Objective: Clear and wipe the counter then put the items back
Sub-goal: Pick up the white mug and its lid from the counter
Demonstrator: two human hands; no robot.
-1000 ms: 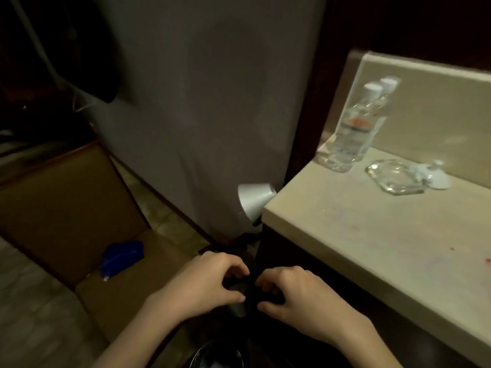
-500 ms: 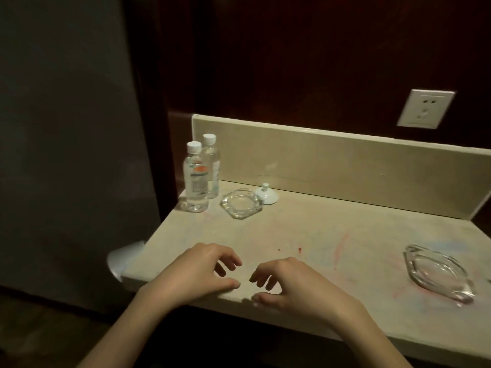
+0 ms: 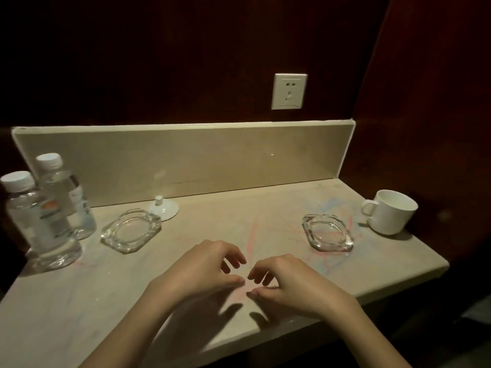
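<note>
The beige counter [image 3: 186, 261] carries red and blue crayon-like scribbles, densest from its middle toward 3 o'clock. Above its near middle both hands hover side by side, empty. The left hand [image 3: 202, 269] has its fingers loosely curled and spread, thumb tip near the surface; whether it touches cannot be told. The right hand [image 3: 289, 285] mirrors it, fingers relaxed and bent, gripping nothing, fingertips almost meeting those of the left.

At 2 o'clock from the hands lies a glass ashtray [image 3: 328, 232] on the scribbles, and beyond it, near the right edge, a white mug [image 3: 390, 212] stands upright. At 10 o'clock sits a second glass ashtray [image 3: 131, 229], with a small white lid [image 3: 163, 208] just behind it. At 9 o'clock two capped water bottles [image 3: 42, 216] stand close together. On the dark wall at 12 o'clock is a white socket [image 3: 289, 91].
</note>
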